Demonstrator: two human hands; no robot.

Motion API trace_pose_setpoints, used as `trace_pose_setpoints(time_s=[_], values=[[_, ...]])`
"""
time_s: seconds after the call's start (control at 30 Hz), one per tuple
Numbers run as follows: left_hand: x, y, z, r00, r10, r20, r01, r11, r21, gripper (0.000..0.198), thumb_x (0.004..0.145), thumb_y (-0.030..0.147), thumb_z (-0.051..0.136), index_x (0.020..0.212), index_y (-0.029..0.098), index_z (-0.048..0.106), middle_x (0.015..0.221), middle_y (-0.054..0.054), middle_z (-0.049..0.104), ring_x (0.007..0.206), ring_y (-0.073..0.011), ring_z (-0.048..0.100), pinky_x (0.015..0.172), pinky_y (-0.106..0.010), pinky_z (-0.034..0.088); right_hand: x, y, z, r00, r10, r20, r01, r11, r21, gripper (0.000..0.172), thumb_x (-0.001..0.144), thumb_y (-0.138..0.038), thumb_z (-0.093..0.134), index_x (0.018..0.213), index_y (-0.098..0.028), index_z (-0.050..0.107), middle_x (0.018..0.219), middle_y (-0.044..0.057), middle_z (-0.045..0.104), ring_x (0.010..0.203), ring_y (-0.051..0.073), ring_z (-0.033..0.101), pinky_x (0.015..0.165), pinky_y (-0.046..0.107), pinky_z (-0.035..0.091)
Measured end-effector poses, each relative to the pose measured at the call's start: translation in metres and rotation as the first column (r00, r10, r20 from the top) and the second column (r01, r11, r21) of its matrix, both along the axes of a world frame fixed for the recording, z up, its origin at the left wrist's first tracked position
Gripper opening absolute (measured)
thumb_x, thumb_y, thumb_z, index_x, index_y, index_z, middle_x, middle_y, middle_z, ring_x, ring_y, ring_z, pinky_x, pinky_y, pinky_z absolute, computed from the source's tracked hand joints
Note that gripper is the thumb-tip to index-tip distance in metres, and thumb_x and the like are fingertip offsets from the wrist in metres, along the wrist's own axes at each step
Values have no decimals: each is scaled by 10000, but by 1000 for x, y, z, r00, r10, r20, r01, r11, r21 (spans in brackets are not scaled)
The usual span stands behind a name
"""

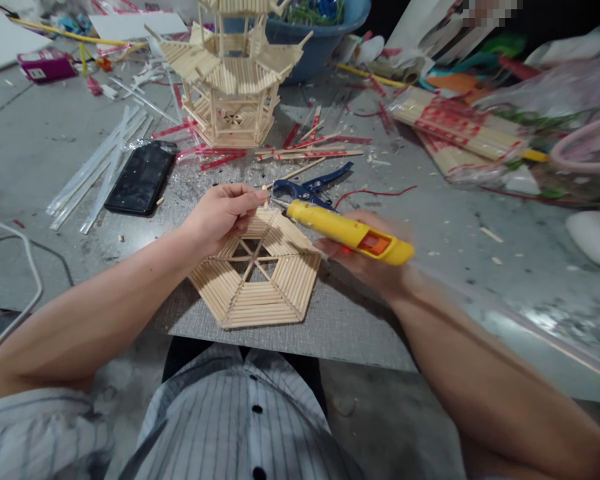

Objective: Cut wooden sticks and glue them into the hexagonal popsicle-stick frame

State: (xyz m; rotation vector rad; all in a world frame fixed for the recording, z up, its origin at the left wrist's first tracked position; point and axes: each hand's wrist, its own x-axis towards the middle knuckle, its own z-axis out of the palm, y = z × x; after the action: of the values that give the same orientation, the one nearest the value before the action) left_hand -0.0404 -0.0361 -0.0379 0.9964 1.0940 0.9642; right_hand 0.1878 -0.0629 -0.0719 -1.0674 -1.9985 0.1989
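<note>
And the left hand [225, 212] has a small wooden piece [265, 197] pinched at the far edge of the hexagonal stick panel [260, 305], near side of the desk [460, 260]! The right hand [375, 267] grips a yellow glue gun [325, 223], nozzle close by. Gluing, it seems; next calls for steady fingertips.

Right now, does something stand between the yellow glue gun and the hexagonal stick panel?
Nothing visible blocks it: the right hand holds the yellow glue gun, tip near the far edge of the stick panel, beside the left hand. The blue tool lies beyond.
</note>
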Motion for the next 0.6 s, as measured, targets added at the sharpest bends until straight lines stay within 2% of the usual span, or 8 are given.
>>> trace_pose_setpoints(time_s=[0.1,0.17,0.3,0.33,0.4,0.6], values=[[0,-1,0,998,-23,-63,25,999,39,223,813,185,642,626,173,522,484,75,389,398,-23,327,421,-202,215,2,4,1,996,-44,-74,31,985,-172,441,774,-692,596,707,-257,559,622,6,586,565,178,557,513,332,442],[-2,-1,1,988,-43,-146,59,993,105,196,802,196,652,632,170,556,468,76,394,403,-26,320,428,-207,213,4,8,2,989,-27,-145,-18,955,-296,483,772,-736,555,724,-255,570,625,1,582,548,166,549,495,322,448],[-5,-1,0,936,-20,-351,128,949,287,132,756,214,680,650,157,627,504,60,475,463,-37,384,463,-202,264,10,11,5,925,-44,-377,-185,815,-550,552,639,-771,658,641,-223,586,482,-26,488,379,97,396,353,247,311],[-5,-1,0,923,-6,-385,141,935,324,122,745,215,681,650,153,637,525,54,501,490,-43,412,481,-199,288,11,11,5,905,-60,-421,-219,782,-583,557,598,-765,693,613,-218,592,451,-32,462,364,90,372,338,240,285],[-5,-1,-1,902,7,-431,170,913,371,112,731,222,677,650,148,651,557,44,537,534,-53,449,511,-195,324,12,11,6,889,-72,-453,-248,755,-607,554,576,-757,713,589,-214,606,426,-37,442,358,87,366,330,231,270],[-4,0,-3,875,2,-483,225,883,412,118,726,239,666,657,143,664,597,27,576,573,-62,469,541,-192,354,7,9,9,887,-82,-455,-245,752,-612,562,550,-754,728,572,-211,587,429,-39,450,343,78,360,311,220,242]])
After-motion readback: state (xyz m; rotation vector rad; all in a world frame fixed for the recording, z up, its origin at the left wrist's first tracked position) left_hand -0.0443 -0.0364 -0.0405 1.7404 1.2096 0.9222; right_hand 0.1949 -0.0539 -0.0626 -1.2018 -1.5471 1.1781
